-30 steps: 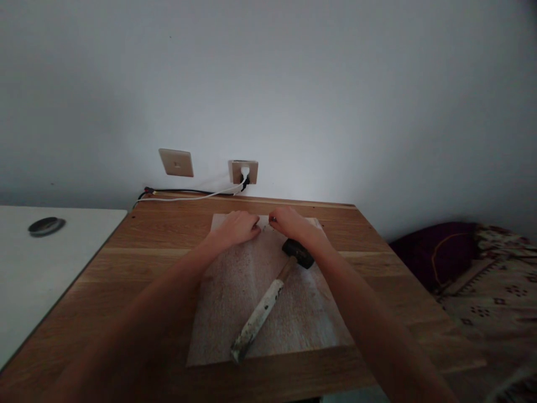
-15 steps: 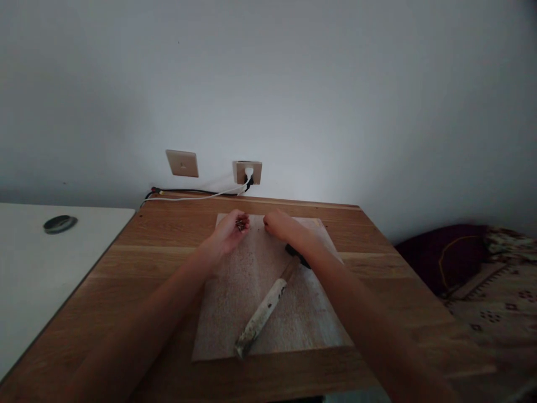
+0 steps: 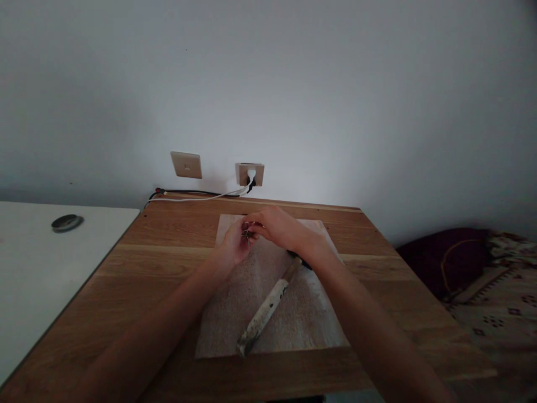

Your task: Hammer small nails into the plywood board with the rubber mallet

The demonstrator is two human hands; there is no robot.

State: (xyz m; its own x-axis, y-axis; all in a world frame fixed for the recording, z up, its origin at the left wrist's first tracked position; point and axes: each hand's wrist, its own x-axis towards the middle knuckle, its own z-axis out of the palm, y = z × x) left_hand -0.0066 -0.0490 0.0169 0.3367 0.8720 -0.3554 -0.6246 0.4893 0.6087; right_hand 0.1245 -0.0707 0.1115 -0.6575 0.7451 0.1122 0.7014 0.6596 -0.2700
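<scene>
My left hand [image 3: 237, 243] is turned palm up with its fingers curled around several thin metal nails [image 3: 247, 234]. Over it, from the right, comes my right hand [image 3: 279, 226], its fingertips pinched together at the nails; what they grip is hidden. Both hands are above the far part of a pale wooden board [image 3: 235, 313]. A hammer [image 3: 266, 312] lies slantwise on that board, its worn, whitish handle pointing toward me. Its dark head is partly covered by my right forearm.
The board rests on a brown wooden table [image 3: 159, 263] against the wall. Cables [image 3: 197, 196] run along its back edge to a wall socket [image 3: 250, 174]. At left is a white surface [image 3: 29, 268] with a round dark object [image 3: 67, 223]; patterned fabric [image 3: 495, 308] is at right.
My right hand has moved left from the board to my left hand, and its fingertips now meet the nails there. The hammer has stayed in place on the board.
</scene>
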